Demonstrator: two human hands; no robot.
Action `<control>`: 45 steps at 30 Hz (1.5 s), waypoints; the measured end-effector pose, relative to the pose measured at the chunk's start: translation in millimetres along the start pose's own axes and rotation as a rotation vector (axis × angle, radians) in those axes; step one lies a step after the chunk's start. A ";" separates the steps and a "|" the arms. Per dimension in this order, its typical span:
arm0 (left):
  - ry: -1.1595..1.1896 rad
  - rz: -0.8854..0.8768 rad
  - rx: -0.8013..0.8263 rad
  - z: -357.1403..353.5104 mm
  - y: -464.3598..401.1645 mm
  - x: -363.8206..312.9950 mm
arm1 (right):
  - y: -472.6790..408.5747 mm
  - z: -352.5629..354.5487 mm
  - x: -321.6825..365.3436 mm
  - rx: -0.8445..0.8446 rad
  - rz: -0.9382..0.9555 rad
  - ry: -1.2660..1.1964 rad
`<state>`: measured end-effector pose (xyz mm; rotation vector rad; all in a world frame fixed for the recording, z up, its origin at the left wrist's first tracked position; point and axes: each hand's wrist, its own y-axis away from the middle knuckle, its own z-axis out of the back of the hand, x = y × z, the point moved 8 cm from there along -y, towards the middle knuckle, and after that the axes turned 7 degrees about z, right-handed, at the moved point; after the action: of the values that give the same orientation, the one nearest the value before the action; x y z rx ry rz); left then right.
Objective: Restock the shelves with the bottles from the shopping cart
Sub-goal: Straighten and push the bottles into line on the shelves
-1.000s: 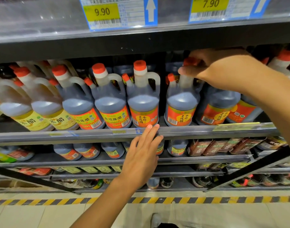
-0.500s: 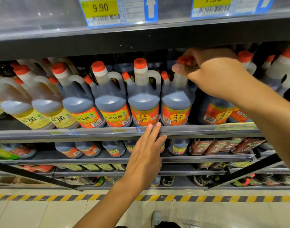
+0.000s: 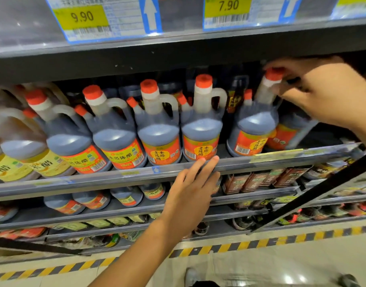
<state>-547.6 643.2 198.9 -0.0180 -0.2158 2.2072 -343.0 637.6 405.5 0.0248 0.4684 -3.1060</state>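
Floor first: pale glossy tiles (image 3: 261,272) with a yellow-and-black hazard stripe (image 3: 229,246) along the base of the shelving. Left hand (image 3: 190,195) reaches up from below, fingers straight and together, holding nothing; the fingertips (image 3: 207,161) lie at the grey metal front rail (image 3: 115,177) of the vinegar shelf, just below a dark plastic jug with a red-orange label (image 3: 200,133). Cannot tell whether they touch the jug or only the rail.

Further in, a row of matching dark vinegar jugs with red caps and side handles stands upright along that shelf; yellow-labelled jugs (image 3: 43,162) sit at the left end.

Right hand (image 3: 331,94) is up under the shelf above, thumb and fingers curled round the neck and red cap of the rightmost front jug, a dark bottle with an orange label (image 3: 252,131). That bottle stands on the shelf, tilted slightly, a gap between it and the jug on its left. Motion blur here, so the exact finger placement is unclear.

Above: yellow price tags reading 9.90 (image 3: 81,16) and 7.90 (image 3: 227,6).
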 end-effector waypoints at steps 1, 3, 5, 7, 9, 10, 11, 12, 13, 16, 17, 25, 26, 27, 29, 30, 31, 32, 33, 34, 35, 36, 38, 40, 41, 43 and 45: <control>0.002 -0.006 0.006 -1.8 0.1 0.6 | -1.3 -0.7 -2.4 0.000 -0.008 -0.047; 0.057 -0.015 -0.003 -1.1 0.6 0.9 | -3.5 -3.3 -4.9 0.017 -0.021 -0.111; 0.144 -0.010 -0.031 4.3 1.0 0.6 | -5.5 -4.3 -3.6 0.021 -0.018 -0.158; 0.228 -0.010 -0.069 7.2 2.7 0.0 | -5.8 -5.5 -2.2 -0.004 -0.030 -0.174; 0.283 -0.004 -0.088 6.1 3.7 0.9 | -6.1 -7.9 5.3 -0.024 -0.029 -0.167; 0.293 0.000 -0.082 4.3 3.7 1.5 | -6.9 -9.0 9.7 -0.036 -0.017 -0.172; 0.289 0.005 -0.070 2.6 3.3 1.5 | -8.2 -9.5 15.0 -0.041 -0.001 -0.195; 0.265 0.009 -0.050 1.2 2.5 0.8 | -10.0 -10.2 18.6 -0.037 0.007 -0.222; 0.227 0.010 -0.020 -0.9 1.6 -0.6 | -10.9 -11.3 20.9 -0.026 0.006 -0.238; 0.146 0.019 0.048 -1.7 -2.5 -3.2 | -3.3 -6.6 26.9 -0.036 0.000 -0.133; 0.137 0.021 0.035 0.8 -4.1 -3.9 | 3.2 -1.0 29.2 -0.101 0.027 -0.071; 0.111 0.051 -0.061 0.7 -11.5 -12.0 | 64.6 1.8 -63.9 -0.404 -0.369 -0.134; 0.129 0.059 -0.058 0.3 -12.2 -12.4 | 63.9 -2.8 -71.2 -0.390 -0.385 -0.253; 0.142 0.066 -0.056 0.7 -12.9 -12.9 | 62.3 -8.8 -74.8 -0.367 -0.384 -0.375; 0.159 0.076 -0.055 2.4 -14.6 -13.6 | 58.8 -16.2 -78.9 -0.366 -0.368 -0.557; 0.170 0.083 -0.053 3.2 -15.5 -13.6 | 58.4 -16.8 -80.0 -0.384 -0.367 -0.603; 0.184 0.089 -0.051 3.6 -16.1 -13.3 | 58.3 -16.4 -80.5 -0.392 -0.371 -0.614; 0.200 0.094 -0.047 3.7 -16.3 -13.1 | 57.6 -14.6 -79.8 -0.389 -0.374 -0.594; 0.215 0.096 -0.042 3.7 -16.4 -12.6 | 56.1 -13.0 -79.4 -0.375 -0.372 -0.553; 0.229 0.097 -0.038 4.3 -16.3 -12.0 | 54.1 -12.3 -80.5 -0.356 -0.369 -0.514; 0.243 0.096 -0.040 5.6 -16.4 -11.3 | 51.3 -11.9 -82.0 -0.338 -0.366 -0.492; 0.255 0.093 -0.045 7.2 -16.4 -10.7 | 47.9 -11.5 -83.4 -0.320 -0.364 -0.478; 0.273 0.089 -0.048 9.7 -16.9 -9.8 | 39.4 -9.9 -85.3 -0.283 -0.365 -0.442; 0.284 0.093 -0.049 9.7 -17.0 -9.1 | 33.7 -7.1 -89.0 -0.259 -0.364 -0.428; 0.290 0.095 -0.053 8.6 -16.5 -8.4 | 32.7 -7.3 -91.1 -0.239 -0.361 -0.439; 0.310 0.085 -0.067 4.3 -13.6 -6.3 | 32.9 -12.2 -90.4 -0.177 -0.327 -0.533; 0.346 0.055 -0.095 1.9 -10.2 -3.9 | 34.4 -22.6 -83.8 -0.137 -0.277 -0.821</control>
<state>-537.3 645.9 202.1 -0.4591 -0.1275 2.2044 -258.8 611.2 375.1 -1.3372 0.6646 -2.9278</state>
